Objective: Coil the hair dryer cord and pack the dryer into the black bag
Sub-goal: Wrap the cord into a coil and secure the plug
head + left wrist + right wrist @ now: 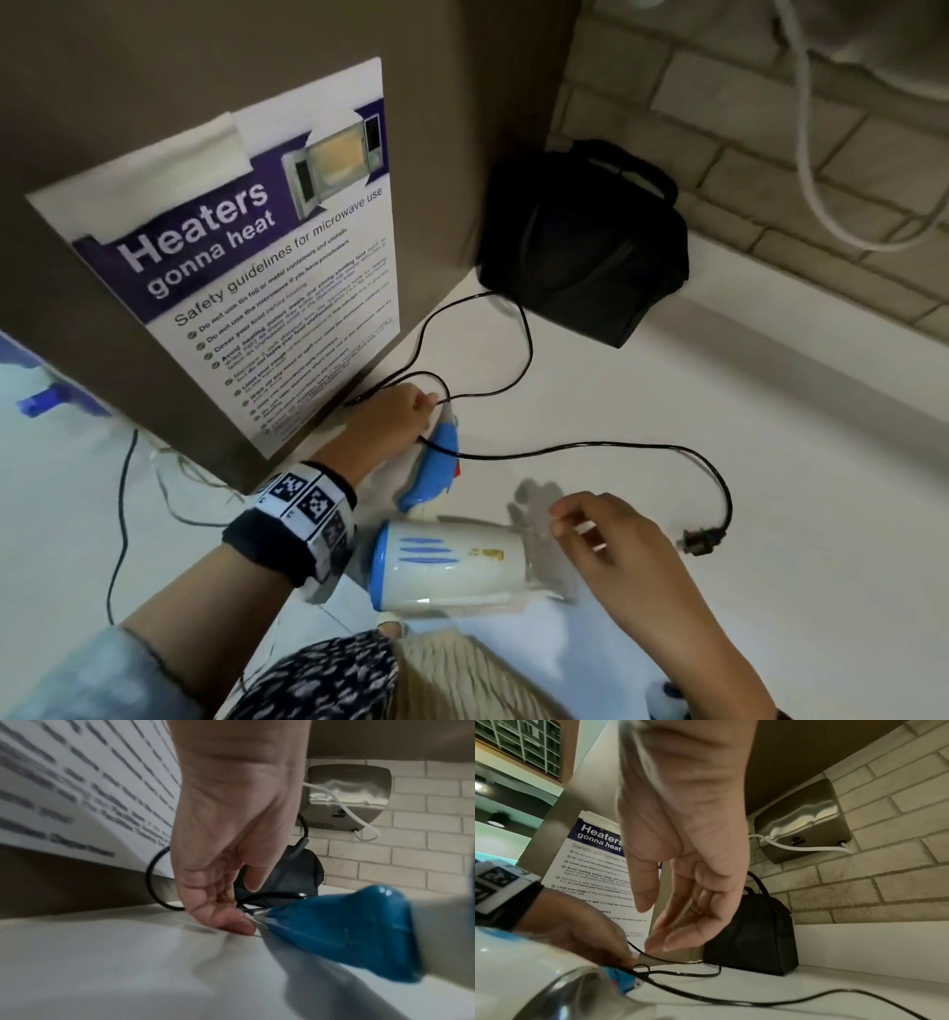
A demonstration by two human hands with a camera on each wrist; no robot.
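left hand (398,419): cord (518,349) pinched in fingers by dryer (452,562) handle
right hand (624,552): fingers loosely spread, nothing held
bag (580,241): parked on table (719,411)

White counter (770,514): dryer (447,562), cord (590,451), bag (580,246).

A black wristband (267,539) carrying white square-coded markers (308,506) sits above a pale blue sleeve (77,678).

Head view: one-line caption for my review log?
Left hand pinches black cord by the hair dryer; black bag waits behind.
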